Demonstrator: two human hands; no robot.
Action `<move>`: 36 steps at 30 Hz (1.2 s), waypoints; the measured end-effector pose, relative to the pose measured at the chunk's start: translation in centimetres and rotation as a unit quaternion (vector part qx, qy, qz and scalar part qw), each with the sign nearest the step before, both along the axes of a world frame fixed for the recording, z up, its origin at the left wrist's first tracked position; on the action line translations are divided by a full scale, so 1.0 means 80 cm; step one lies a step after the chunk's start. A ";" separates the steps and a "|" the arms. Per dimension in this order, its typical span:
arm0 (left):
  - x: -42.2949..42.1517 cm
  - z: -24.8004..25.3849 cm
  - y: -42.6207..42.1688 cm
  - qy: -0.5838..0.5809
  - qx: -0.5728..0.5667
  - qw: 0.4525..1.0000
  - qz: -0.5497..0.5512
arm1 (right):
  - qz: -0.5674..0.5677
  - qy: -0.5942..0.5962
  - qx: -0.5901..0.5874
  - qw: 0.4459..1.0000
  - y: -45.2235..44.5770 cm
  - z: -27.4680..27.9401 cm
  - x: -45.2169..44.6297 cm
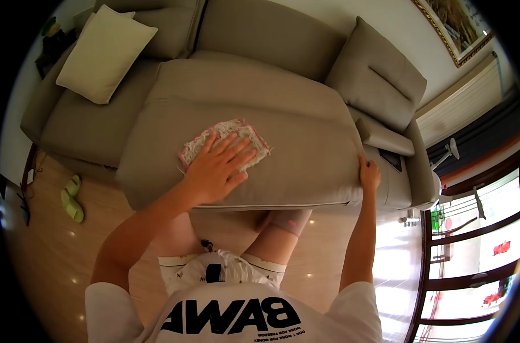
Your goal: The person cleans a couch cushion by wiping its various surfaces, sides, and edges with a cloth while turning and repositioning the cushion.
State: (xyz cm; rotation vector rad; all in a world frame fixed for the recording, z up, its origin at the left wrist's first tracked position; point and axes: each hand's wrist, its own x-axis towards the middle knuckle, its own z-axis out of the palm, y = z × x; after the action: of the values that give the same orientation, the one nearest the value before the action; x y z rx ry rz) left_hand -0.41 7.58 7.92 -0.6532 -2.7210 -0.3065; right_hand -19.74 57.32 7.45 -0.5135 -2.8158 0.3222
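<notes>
My left hand (217, 170) lies flat with its fingers spread on a shaggy whitish cleaning cloth (250, 131) with pink edging. The cloth rests on the front part of a taupe sofa seat (294, 154), under my palm and fingers. At the right edge of that seat, my right hand (370, 173) is closed around the corner, its fingers curled and partly hidden.
A cream pillow (107, 54) leans at the sofa's left end, and a taupe back cushion (380, 74) at its right. Green slippers (71, 200) lie on the shiny floor (117, 246) to the left. Dark-framed glass panels (471, 274) stand at right.
</notes>
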 end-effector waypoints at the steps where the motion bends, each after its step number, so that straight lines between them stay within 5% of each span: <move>1: -0.008 0.002 -0.013 0.000 -0.006 1.000 0.028 | 0.017 0.025 -0.012 0.999 -0.004 0.002 0.023; 5: -0.046 0.006 -0.072 -0.005 -0.004 0.988 0.152 | 0.048 0.148 -0.012 0.988 -0.062 0.030 0.134; 9: -0.077 0.007 -0.092 -0.029 0.033 0.963 0.265 | 0.017 0.122 0.040 0.992 -0.127 0.051 0.232; 16: -0.053 0.037 0.148 -0.029 0.063 0.998 -0.006 | 0.074 0.159 -0.020 0.984 -0.204 0.030 0.247; 20: -0.041 0.017 0.172 -0.005 0.165 0.984 -0.063 | 0.173 0.159 -0.107 0.966 -0.269 0.037 0.233; 27: -0.011 0.009 -0.055 -0.007 0.011 0.978 0.208 | 0.163 0.128 0.041 0.977 -0.280 0.035 0.229; 31: 0.018 -0.017 -0.170 0.076 0.040 0.934 0.347 | 0.160 0.144 0.045 0.976 -0.277 0.033 0.223; 36: 0.028 -0.020 -0.120 0.070 0.085 0.938 0.330 | 0.179 0.215 0.048 0.959 -0.248 0.013 0.196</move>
State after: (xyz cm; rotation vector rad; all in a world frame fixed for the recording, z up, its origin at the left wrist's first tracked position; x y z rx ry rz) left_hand 1.85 -2.00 6.31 0.2866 -2.5534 -0.3008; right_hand -4.05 37.47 8.50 0.0908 -2.4631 0.3195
